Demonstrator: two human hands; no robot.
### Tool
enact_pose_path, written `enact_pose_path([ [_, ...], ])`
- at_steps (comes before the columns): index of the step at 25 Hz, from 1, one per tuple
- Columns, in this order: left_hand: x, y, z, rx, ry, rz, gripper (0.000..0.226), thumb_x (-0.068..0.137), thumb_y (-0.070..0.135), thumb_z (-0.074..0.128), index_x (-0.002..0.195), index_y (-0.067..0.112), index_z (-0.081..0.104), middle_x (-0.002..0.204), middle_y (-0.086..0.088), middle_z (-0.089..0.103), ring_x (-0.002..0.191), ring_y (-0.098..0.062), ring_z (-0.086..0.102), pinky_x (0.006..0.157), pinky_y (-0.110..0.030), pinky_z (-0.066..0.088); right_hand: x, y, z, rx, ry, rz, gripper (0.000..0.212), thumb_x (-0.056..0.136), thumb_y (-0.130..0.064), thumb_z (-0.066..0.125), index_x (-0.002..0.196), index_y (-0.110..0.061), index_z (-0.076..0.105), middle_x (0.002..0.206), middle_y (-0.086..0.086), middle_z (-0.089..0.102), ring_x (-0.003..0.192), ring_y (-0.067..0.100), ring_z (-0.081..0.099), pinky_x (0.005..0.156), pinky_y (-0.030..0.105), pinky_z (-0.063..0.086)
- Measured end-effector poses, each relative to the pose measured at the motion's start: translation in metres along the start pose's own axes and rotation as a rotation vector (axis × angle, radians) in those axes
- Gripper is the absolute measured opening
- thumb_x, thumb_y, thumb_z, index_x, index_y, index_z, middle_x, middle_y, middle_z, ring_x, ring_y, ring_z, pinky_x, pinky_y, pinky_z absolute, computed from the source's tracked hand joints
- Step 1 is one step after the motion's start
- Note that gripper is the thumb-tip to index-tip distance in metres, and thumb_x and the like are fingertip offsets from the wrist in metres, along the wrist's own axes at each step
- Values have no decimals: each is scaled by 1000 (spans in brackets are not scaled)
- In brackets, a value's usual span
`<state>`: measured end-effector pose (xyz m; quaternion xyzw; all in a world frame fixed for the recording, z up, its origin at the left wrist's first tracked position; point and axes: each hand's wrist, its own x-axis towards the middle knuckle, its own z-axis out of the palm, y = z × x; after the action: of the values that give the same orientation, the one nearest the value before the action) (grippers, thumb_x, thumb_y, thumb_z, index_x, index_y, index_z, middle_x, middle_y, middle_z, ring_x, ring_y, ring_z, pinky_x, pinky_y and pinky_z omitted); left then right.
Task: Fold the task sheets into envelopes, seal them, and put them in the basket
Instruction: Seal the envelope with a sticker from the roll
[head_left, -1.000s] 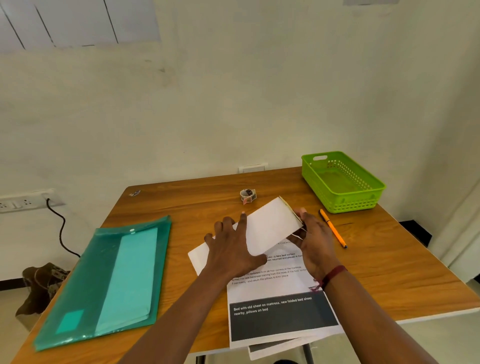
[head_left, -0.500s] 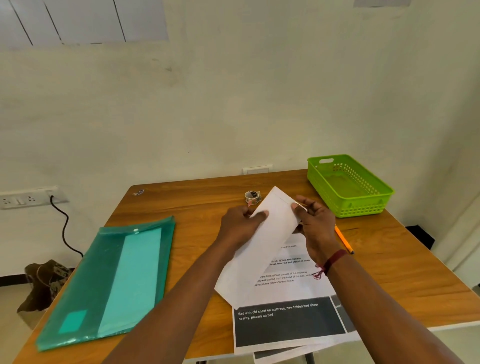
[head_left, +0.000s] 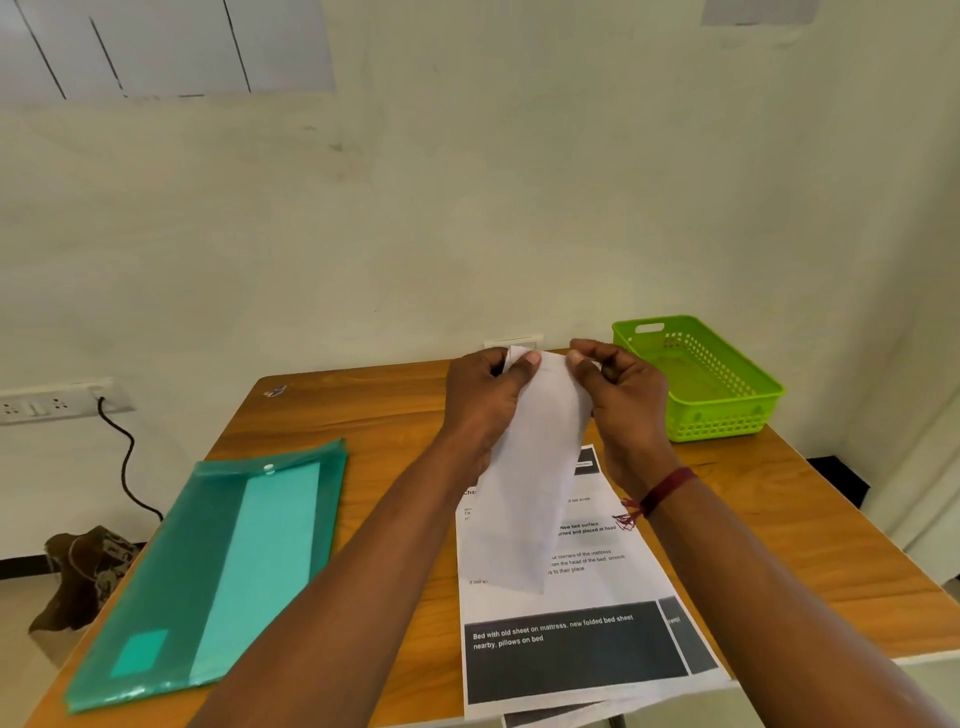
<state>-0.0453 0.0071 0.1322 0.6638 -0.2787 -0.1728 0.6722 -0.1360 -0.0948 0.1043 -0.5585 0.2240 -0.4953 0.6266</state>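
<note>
A folded white sheet (head_left: 535, 467) hangs upright above the table, its lower end over the paper stack. My left hand (head_left: 483, 400) pinches its top left corner and my right hand (head_left: 618, 395) pinches its top right corner. Under it lies a stack of printed task sheets (head_left: 566, 639) with black bands and white text, at the table's near edge. The green plastic basket (head_left: 748, 415) stands empty at the far right corner of the table, just right of my right hand.
A teal plastic document folder (head_left: 218, 571) lies on the left half of the wooden table (head_left: 363, 415). A wall socket with a black cable (head_left: 124, 457) is at the left. A brown bag (head_left: 83, 571) sits on the floor. The tape roll and pen are hidden behind my hands.
The folded sheet has been lifted off the table and turned upright. Both hands rose and moved toward the far edge, now gripping its top corners.
</note>
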Motion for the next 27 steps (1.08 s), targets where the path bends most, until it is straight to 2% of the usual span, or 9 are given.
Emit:
enact_pose_path([
  [6,-11,-12,-5,-134,50,-40,20,93,22,66,79,11,76,74,1,71,64,-10,59,64,-28,49,-11,-3,4,-42,-39,-65,22,97,-9,54,117,-15,62,89,4,67,67,2,55,60,19,46],
  [8,-12,-16,-9,-156,53,-41,19,94,21,64,81,13,76,78,1,74,66,-10,62,67,-30,52,-17,-1,2,-72,-85,-53,25,98,-15,54,122,-16,59,96,-1,69,73,5,60,64,26,50],
  [10,-12,-18,-13,-222,65,-46,19,95,20,63,88,7,75,86,-6,75,72,-15,66,72,-36,55,-23,3,-3,-140,-151,-15,26,96,-17,58,121,-14,60,103,-16,70,87,9,68,74,37,57],
  [14,-14,-22,-21,-346,102,-75,20,96,21,61,97,4,72,98,-11,74,83,-23,69,74,-39,58,-43,18,-21,-236,-357,89,38,89,-18,68,124,-19,55,97,3,75,93,21,72,83,51,57],
  [18,-14,-29,-30,-452,138,-82,7,93,16,65,92,13,71,104,-14,71,95,-32,66,88,-51,55,-54,27,-40,-360,-475,162,25,84,-17,72,109,-16,67,99,-2,75,91,18,72,85,49,57],
  [20,-14,-32,-37,-438,148,-87,3,91,12,66,93,13,68,102,-10,72,94,-29,66,89,-52,54,-53,25,-45,-409,-458,138,17,84,-17,72,101,-16,71,96,-3,76,87,16,72,82,47,58],
  [23,-23,-33,-44,-422,121,-97,8,93,12,61,92,18,66,91,5,72,89,-16,62,79,-40,52,-45,16,-48,-481,-381,35,10,85,-14,72,95,-19,74,89,-7,76,81,11,72,74,36,58],
  [25,-32,-38,-47,-392,149,-136,15,98,19,54,87,24,62,77,14,67,81,-11,53,74,-33,41,-38,13,-49,-584,-366,-76,10,86,-16,72,91,-24,74,88,-13,74,80,5,69,72,31,57],
  [27,-36,-46,-51,-396,189,-208,20,100,30,51,83,25,60,68,12,57,72,-9,46,72,-33,36,-36,12,-47,-685,-360,-199,14,86,-16,71,89,-30,73,87,-18,71,80,3,66,72,29,55],
])
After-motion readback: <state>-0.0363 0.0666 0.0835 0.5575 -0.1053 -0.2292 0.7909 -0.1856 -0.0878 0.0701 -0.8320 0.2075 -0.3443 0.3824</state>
